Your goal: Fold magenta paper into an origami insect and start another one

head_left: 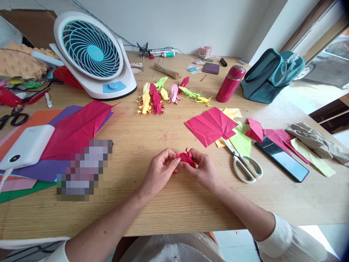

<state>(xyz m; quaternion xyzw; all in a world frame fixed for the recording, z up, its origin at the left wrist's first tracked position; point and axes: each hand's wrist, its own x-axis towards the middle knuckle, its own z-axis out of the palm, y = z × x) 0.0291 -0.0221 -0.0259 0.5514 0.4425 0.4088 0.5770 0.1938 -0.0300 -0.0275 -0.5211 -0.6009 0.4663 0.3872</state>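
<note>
A small red origami figure (186,159) with thin folded points is held between my two hands, just above the near part of the wooden table. My left hand (163,168) pinches its left side between thumb and fingertips. On the other side, my right hand (203,168) grips its body with the thumb in front and fingers curled behind. Parts of the folded paper are hidden by the fingers. Beyond the hands stand several finished origami figures, among them a crimson one (156,99), a pale yellow one (145,99) and a pink one (173,93).
White-handled scissors (243,165) lie right of my hands, beside creased red paper (209,125) and a phone (283,158). A red flask (230,83) and teal bag (269,78) stand behind. At left are a fan (94,54), coloured sheets (73,127) and a white power bank (28,145).
</note>
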